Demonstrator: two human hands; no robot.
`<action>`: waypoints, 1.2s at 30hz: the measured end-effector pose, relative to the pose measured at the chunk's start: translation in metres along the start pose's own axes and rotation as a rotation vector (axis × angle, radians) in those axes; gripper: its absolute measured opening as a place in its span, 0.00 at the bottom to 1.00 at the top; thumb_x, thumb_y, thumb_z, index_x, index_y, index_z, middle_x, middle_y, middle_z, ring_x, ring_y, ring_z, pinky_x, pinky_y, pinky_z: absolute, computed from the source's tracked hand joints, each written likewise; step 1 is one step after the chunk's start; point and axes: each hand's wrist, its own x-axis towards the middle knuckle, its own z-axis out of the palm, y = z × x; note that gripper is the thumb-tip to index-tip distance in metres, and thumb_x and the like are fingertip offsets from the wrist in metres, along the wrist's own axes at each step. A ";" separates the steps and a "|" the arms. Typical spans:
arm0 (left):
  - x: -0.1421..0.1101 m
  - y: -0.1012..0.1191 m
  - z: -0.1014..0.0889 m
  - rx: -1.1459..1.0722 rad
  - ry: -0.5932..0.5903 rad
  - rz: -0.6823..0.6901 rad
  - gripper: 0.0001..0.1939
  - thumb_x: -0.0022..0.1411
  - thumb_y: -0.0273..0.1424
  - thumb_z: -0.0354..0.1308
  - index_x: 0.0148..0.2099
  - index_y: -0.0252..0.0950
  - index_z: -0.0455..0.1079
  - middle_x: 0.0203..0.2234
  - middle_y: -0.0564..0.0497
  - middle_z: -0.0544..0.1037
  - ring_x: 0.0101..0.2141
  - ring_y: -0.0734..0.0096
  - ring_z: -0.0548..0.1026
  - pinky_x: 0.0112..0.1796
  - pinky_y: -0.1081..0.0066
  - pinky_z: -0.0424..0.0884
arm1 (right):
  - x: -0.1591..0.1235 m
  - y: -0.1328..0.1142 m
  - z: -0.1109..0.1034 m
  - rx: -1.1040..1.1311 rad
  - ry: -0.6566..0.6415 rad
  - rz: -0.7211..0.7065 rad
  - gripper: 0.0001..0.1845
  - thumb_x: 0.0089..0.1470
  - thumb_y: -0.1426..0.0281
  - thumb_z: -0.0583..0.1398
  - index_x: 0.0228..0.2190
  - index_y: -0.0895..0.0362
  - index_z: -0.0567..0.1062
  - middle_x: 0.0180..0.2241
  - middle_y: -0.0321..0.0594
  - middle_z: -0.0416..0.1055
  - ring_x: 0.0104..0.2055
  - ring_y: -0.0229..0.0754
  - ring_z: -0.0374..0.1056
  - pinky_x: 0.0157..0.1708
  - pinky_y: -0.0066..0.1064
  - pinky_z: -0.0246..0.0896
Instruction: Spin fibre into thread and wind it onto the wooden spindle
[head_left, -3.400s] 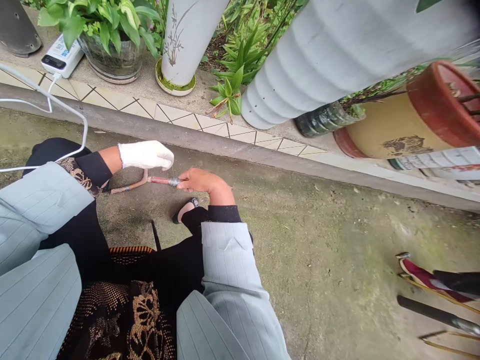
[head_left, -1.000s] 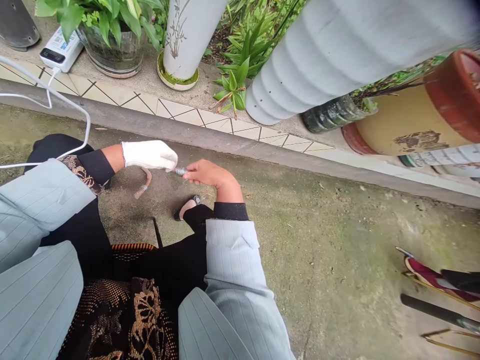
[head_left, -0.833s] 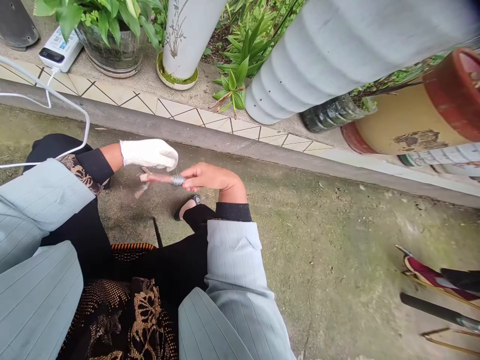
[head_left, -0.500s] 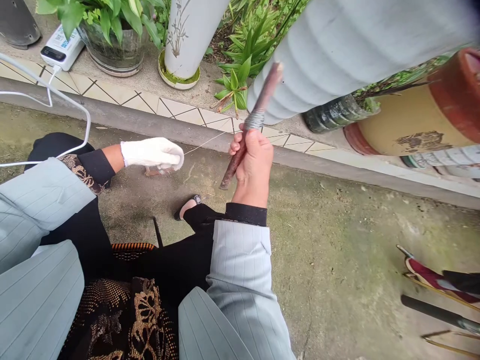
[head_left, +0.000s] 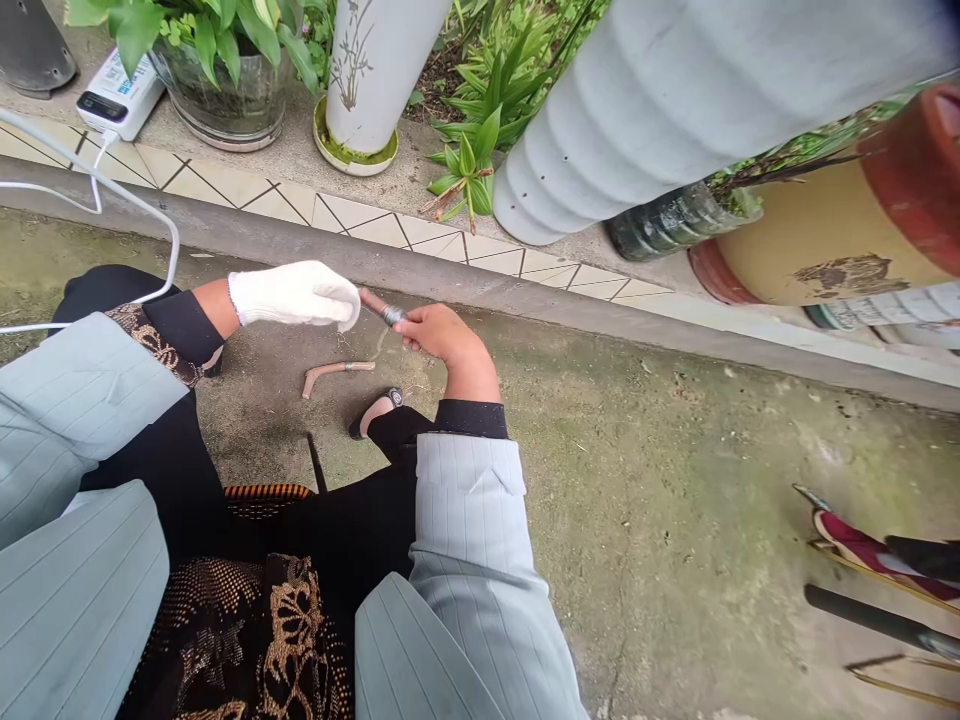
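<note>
My right hand, bare, is closed around a short brown stick with grey wire wound round it in a tight band. The stick points left, and its far end meets the fingertips of my left hand. That hand wears a white knitted glove, its fingers curled; the thin strand that ran from it to the stick is too fine to see now. Below the hands, on the concrete, lies a bent brown stick with a small grey band around it.
A tiled ledge carries a potted plant, a white vase, a large ribbed grey pot and a tan-and-red pot. A white power bank trails a cable. A co-worker's red shoe shows at right.
My right hand has swung the stick down and to the left, from upright to pointing at the glove. The bent stick on the ground has come into clear view. My left hand has shifted slightly.
</note>
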 end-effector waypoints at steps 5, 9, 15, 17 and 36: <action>0.004 -0.008 -0.010 0.049 0.252 -0.041 0.11 0.60 0.33 0.53 0.32 0.31 0.72 0.19 0.53 0.68 0.21 0.78 0.61 0.25 0.73 0.57 | -0.017 -0.008 0.000 0.047 -0.635 -0.282 0.14 0.46 0.60 0.64 0.23 0.59 0.74 0.20 0.33 0.67 0.21 0.31 0.59 0.24 0.25 0.54; 0.009 -0.021 -0.009 0.111 0.289 0.005 0.12 0.62 0.35 0.52 0.34 0.31 0.72 0.21 0.53 0.69 0.25 0.77 0.63 0.28 0.74 0.59 | -0.030 -0.017 -0.002 0.421 -0.524 -0.524 0.22 0.43 0.53 0.66 0.28 0.61 0.74 0.22 0.34 0.67 0.22 0.31 0.59 0.23 0.25 0.55; 0.011 -0.023 0.008 -0.001 -0.038 -0.014 0.11 0.62 0.33 0.51 0.35 0.33 0.72 0.19 0.54 0.68 0.20 0.78 0.62 0.24 0.75 0.58 | -0.016 -0.016 0.000 0.711 0.355 -0.379 0.22 0.52 0.49 0.58 0.32 0.57 0.72 0.23 0.35 0.66 0.22 0.32 0.59 0.22 0.24 0.55; 0.010 -0.019 0.010 0.006 -0.070 -0.006 0.11 0.62 0.33 0.51 0.35 0.33 0.72 0.19 0.54 0.69 0.19 0.78 0.63 0.23 0.76 0.58 | -0.006 -0.011 0.003 0.617 0.392 -0.272 0.19 0.54 0.53 0.58 0.30 0.58 0.72 0.23 0.35 0.66 0.21 0.31 0.59 0.21 0.23 0.54; 0.015 -0.027 0.005 -0.171 0.076 0.014 0.13 0.64 0.36 0.52 0.34 0.32 0.70 0.22 0.51 0.71 0.21 0.79 0.63 0.24 0.74 0.58 | -0.024 -0.015 -0.008 0.694 0.277 -0.498 0.22 0.53 0.50 0.58 0.33 0.57 0.73 0.24 0.35 0.67 0.24 0.33 0.62 0.22 0.24 0.57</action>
